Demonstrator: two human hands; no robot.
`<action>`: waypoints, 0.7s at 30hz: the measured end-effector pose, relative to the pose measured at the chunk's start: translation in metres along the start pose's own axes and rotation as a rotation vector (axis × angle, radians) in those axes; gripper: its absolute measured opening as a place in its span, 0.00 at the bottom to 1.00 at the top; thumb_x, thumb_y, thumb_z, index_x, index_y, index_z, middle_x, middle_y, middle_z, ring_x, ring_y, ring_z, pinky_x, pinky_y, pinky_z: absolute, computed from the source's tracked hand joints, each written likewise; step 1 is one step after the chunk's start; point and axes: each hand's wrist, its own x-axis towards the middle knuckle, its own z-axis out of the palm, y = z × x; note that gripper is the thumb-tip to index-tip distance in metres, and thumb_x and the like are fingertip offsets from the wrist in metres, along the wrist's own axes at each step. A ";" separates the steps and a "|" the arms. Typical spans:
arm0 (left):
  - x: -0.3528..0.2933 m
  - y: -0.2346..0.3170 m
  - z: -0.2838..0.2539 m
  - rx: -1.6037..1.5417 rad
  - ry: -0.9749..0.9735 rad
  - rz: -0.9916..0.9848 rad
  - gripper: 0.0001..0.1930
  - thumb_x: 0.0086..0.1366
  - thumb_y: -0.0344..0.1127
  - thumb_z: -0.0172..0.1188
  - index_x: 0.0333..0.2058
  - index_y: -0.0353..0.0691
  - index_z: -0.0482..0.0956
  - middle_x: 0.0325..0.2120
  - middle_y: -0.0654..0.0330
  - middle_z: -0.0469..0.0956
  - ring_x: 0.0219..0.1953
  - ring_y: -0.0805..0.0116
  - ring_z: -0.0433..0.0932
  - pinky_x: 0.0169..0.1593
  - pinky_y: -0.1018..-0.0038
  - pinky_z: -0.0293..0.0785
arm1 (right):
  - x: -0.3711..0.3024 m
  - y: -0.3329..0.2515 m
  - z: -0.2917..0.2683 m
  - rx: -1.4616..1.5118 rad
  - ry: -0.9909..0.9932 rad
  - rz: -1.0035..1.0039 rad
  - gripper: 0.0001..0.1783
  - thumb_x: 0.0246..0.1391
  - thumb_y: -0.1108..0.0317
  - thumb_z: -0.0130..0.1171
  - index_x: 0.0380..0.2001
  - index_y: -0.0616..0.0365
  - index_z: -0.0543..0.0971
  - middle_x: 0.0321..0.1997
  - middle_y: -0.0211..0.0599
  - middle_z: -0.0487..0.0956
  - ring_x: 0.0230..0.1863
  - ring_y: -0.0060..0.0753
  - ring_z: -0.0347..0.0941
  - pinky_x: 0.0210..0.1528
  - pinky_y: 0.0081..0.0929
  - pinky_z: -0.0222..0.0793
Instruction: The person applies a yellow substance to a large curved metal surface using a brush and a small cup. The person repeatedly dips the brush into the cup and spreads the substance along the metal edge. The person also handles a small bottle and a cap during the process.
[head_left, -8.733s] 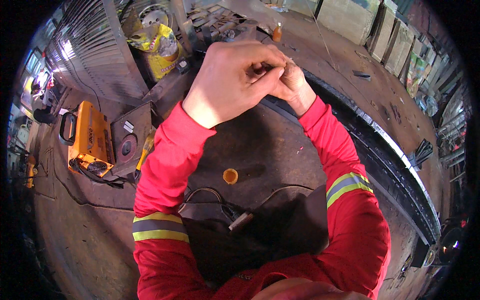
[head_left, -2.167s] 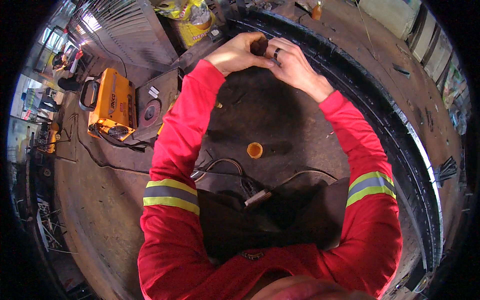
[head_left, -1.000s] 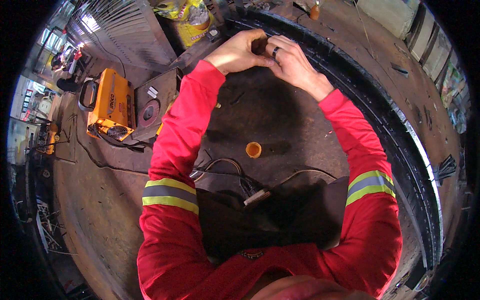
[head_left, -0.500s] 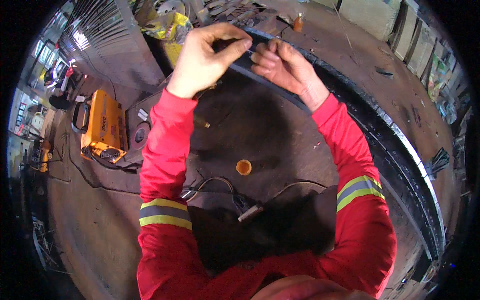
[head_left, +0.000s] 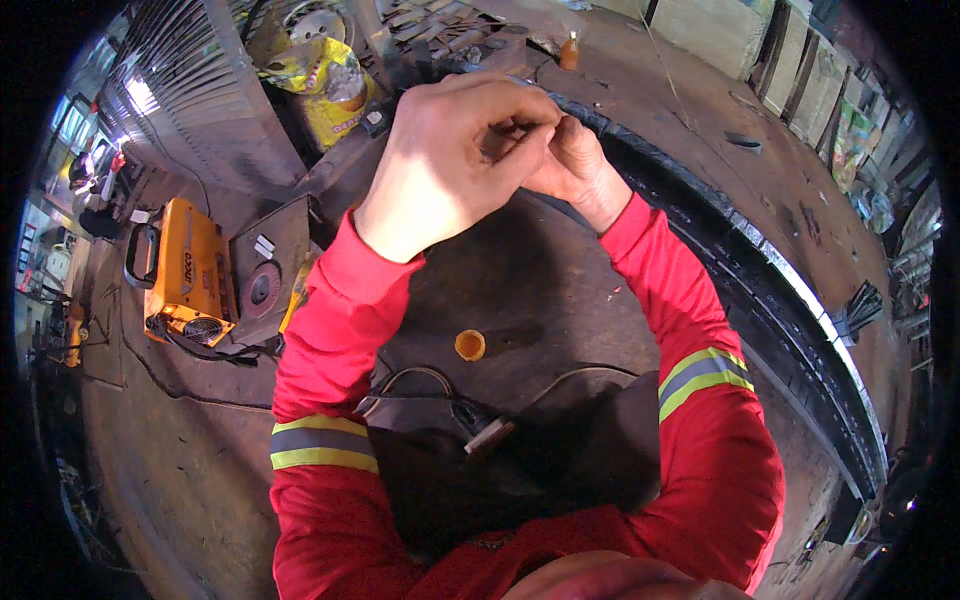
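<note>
My left hand (head_left: pixel 450 165) and my right hand (head_left: pixel 585 175) meet in front of me, raised above the work surface. The left thumb and fingers are curled into a pinch against the right hand's fingertips. Closed too, the right hand is partly covered by the left one. Anything between the fingers is hidden or too small to name. Behind and to the right of them runs a long dark metal beam (head_left: pixel 700 215), bent by the lens. Below the hands, a small orange-yellow cup-like cap (head_left: pixel 469 345) rests on the brown surface.
An orange welding machine (head_left: pixel 190 270) stands at left, beside a round disc (head_left: pixel 262 286). Cables (head_left: pixel 410 372) cross the surface near me, with a pale connector block (head_left: pixel 490 436). A yellow bag (head_left: pixel 335 115) lies at the back; an orange bottle (head_left: pixel 569 52) stands beyond the beam.
My hands, a little apart before, have come together, the left moving right and now overlapping the right. The whole view has shifted slightly.
</note>
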 end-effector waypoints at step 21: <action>0.004 0.000 -0.007 0.348 0.046 0.320 0.10 0.42 0.24 0.66 0.26 0.38 0.76 0.21 0.58 0.74 0.24 0.60 0.74 0.31 0.71 0.67 | 0.002 0.010 0.018 -0.004 0.090 0.004 0.16 0.53 0.55 0.62 0.39 0.50 0.73 0.42 0.33 0.75 0.48 0.34 0.67 0.53 0.38 0.65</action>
